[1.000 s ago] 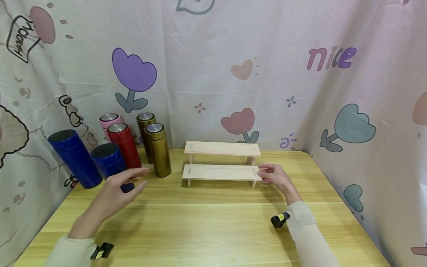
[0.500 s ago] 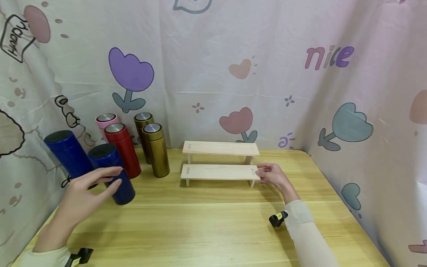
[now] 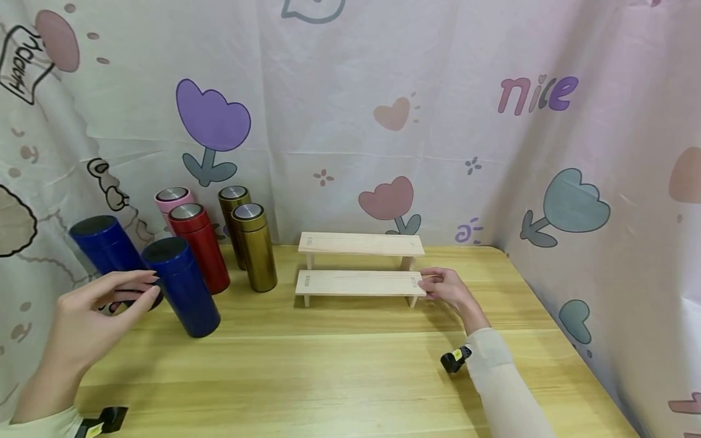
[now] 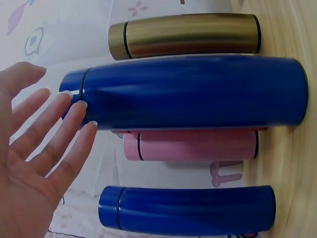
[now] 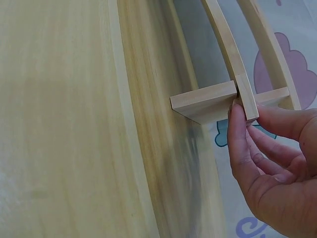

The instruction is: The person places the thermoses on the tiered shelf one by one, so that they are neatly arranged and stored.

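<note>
My left hand (image 3: 90, 322) is at the left, its fingers loosely extended and holding nothing. Nearest to it stands the front blue thermos flask (image 3: 188, 298); in the left wrist view the fingertips overlap its lid end, and contact cannot be told. Another blue flask (image 3: 109, 246) is behind the hand, partly covered by it. On the right, my right hand (image 3: 451, 293) pinches the right end of the lower wooden step shelf (image 3: 356, 283) between thumb and fingers, as the shelf board (image 5: 242, 94) shows in the right wrist view. A higher wooden step (image 3: 358, 243) stands just behind.
Beyond the blue flasks stand a red flask (image 3: 202, 249), a pink flask (image 3: 171, 204) and two gold flasks, the nearer gold flask (image 3: 258, 252) in front. A patterned curtain (image 3: 328, 121) hangs behind the wooden table (image 3: 328, 377).
My left hand has drawn back to the left, away from the front blue flask, which now stands nearer the front of the table. The right hand stays on the shelf end.
</note>
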Motion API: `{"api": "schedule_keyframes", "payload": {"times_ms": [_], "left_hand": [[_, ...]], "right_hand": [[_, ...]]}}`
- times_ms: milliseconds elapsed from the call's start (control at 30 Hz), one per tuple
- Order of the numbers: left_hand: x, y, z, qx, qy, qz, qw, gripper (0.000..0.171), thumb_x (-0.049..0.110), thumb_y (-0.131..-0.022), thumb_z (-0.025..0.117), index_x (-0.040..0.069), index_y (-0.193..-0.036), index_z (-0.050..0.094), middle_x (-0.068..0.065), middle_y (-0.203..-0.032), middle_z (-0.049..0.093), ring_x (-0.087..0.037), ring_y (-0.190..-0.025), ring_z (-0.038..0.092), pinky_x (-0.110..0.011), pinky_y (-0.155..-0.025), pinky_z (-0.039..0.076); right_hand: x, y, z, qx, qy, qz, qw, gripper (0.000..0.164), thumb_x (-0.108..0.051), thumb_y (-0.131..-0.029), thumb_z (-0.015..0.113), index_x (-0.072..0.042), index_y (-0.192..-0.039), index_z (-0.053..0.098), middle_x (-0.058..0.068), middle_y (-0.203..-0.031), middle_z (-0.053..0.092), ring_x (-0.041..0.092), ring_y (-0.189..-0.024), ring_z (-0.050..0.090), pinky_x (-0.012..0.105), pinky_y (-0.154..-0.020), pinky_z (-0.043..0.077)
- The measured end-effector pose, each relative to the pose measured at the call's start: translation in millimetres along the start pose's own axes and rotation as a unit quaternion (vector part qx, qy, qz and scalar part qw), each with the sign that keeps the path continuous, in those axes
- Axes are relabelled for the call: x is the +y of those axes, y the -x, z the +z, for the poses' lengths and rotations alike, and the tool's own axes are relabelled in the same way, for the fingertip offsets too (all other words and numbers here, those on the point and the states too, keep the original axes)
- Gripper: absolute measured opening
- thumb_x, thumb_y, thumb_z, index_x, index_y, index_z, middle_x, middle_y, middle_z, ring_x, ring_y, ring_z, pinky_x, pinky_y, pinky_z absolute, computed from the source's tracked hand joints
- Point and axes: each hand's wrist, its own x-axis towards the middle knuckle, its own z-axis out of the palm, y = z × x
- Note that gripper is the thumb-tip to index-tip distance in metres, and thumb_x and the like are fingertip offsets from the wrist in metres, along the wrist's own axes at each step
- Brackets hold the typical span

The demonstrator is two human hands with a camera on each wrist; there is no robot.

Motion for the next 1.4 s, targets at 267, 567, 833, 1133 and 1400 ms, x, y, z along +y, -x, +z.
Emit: {"api": "schedule_keyframes", "payload": {"times_ms": [267,567,833,1133,1400], "left_hand": [[-12.5,4.2,-5.8,-0.012,-0.054,-0.096,0.9938,0.037,-0.004,-0.080,0.083,0.000,-0.116,0.075,0.036,-0.100,0.065,0.021,-0.081,0.061,0.001,-0.068,0.048],[-32.0,8.7,-6.5,-0.084,-0.029,-0.165,0.9823,0.055,0.007,-0.087,0.082,0.001,-0.137,0.061,0.039,-0.108,0.060,0.023,-0.090,0.061,0.000,-0.070,0.051],[-46.4,11.8,-5.5,-0.131,-0.007,-0.194,0.9723,0.072,0.014,-0.090,0.081,0.006,-0.153,0.048,0.044,-0.110,0.054,0.023,-0.092,0.061,-0.003,-0.070,0.053],[-54.5,14.9,3.5,-0.164,-0.016,-0.216,0.9624,0.082,0.021,-0.091,0.080,-0.009,-0.154,0.037,0.044,-0.110,0.046,0.028,-0.091,0.054,-0.003,-0.069,0.052],[-60.2,14.6,7.9,-0.202,-0.050,-0.251,0.9454,0.090,0.030,-0.093,0.078,-0.008,-0.158,0.029,-0.036,-0.136,0.059,0.033,-0.091,0.039,0.001,-0.067,0.043]], "right_hand": [[0,-2,2,-0.002,-0.002,0.003,1.000,0.048,-0.001,-0.100,0.064,0.011,-0.143,0.048,0.022,-0.114,0.068,0.011,-0.081,0.068,0.032,-0.079,0.065],[1,-2,0,-0.006,-0.006,0.002,1.000,0.048,-0.001,-0.100,0.063,0.011,-0.144,0.048,0.019,-0.111,0.068,0.011,-0.080,0.068,0.031,-0.077,0.065],[4,0,-2,-0.017,-0.009,-0.010,1.000,0.050,-0.001,-0.100,0.062,0.011,-0.146,0.045,0.020,-0.113,0.068,0.011,-0.082,0.069,0.027,-0.076,0.064],[10,5,-7,-0.035,-0.037,-0.038,0.998,0.051,-0.001,-0.100,0.063,0.006,-0.148,0.048,0.019,-0.116,0.069,0.011,-0.089,0.070,0.031,-0.086,0.064],[13,6,-8,-0.044,-0.054,-0.043,0.997,0.055,0.001,-0.100,0.062,0.006,-0.152,0.044,0.029,-0.128,0.064,0.011,-0.093,0.071,0.035,-0.092,0.063]]}}
